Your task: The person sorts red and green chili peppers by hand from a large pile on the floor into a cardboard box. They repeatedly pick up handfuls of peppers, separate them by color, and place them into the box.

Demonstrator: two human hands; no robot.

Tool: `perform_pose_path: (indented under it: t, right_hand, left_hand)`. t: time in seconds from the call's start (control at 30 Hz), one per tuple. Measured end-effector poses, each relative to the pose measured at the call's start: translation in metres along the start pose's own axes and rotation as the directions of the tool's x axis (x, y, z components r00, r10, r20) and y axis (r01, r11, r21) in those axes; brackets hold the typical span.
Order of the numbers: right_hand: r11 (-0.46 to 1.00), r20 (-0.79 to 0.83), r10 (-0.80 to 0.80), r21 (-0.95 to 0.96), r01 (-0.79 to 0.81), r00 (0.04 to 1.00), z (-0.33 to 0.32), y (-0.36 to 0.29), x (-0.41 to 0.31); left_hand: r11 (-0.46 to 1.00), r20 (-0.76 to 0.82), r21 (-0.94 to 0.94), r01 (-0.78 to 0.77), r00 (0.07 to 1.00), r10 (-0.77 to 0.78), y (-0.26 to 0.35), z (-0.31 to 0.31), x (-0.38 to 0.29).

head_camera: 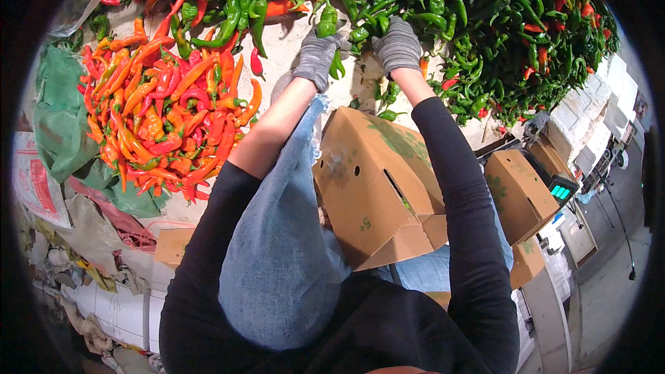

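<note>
Grey knit gloves cover both of my hands. My left hand point(318, 54) is closed around several green chili peppers point(327, 19). One of them sticks up above the fingers, and another hangs below the palm. Just to the right, my right hand point(399, 45) grips a green pepper point(383, 24) at the near edge of the big pile of green peppers point(493, 26); its fingertips are partly hidden. Between my forearms an open cardboard box point(363, 187) with green printing rests tilted by my legs, and a little green shows through its slot.
A heap of red and orange chili peppers point(166, 109) lies at the left on the pale surface point(353, 88). Beside it are green sacking point(65, 109) and a printed white sack point(39, 182). More cardboard boxes point(519, 187) and a device with a lit display point(561, 191) stand at the right.
</note>
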State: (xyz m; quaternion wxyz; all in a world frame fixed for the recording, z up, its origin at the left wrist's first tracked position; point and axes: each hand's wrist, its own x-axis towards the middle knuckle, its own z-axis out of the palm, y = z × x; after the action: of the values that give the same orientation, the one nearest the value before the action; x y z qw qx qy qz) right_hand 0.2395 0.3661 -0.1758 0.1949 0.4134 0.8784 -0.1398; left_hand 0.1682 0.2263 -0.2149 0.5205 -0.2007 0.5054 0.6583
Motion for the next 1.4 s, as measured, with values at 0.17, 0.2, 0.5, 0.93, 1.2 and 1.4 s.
perform_pose_path:
  t: [0.17, 0.2, 0.5, 0.93, 1.2, 1.4]
  right_hand:
    - [0.998, 0.024, -0.009, 0.068, 0.008, 1.0, -0.028, 0.017, 0.006]
    - [0.985, 0.046, -0.011, 0.174, 0.003, 0.999, -0.037, 0.022, 0.005]
    - [-0.164, 0.476, -0.258, 0.836, -0.523, 0.841, -0.091, 0.06, -0.032]
    - [-0.433, 0.399, -0.379, 0.721, -0.541, 0.835, -0.118, 0.027, -0.057]
    - [0.506, 0.164, -0.127, 0.859, -0.078, 0.978, -0.163, 0.013, -0.136]
    - [0.596, 0.094, 0.076, 0.794, -0.121, 0.993, -0.234, 0.036, -0.246]
  left_hand:
    - [0.954, 0.372, -0.285, 0.088, 0.928, 0.026, 0.016, -0.004, -0.008]
    - [0.937, 0.446, -0.33, 0.117, 0.894, 0.045, 0.021, -0.004, -0.009]
    - [0.885, 0.599, -0.321, 0.336, 0.796, -0.085, 0.067, 0.031, -0.051]
    - [0.84, 0.68, -0.316, 0.441, 0.723, -0.124, 0.087, 0.048, -0.082]
    - [0.952, 0.594, 0.176, -0.251, 0.798, 0.101, 0.054, 0.098, -0.155]
    - [0.777, 0.86, 0.046, -0.628, 0.42, 0.288, 0.052, 0.126, -0.236]
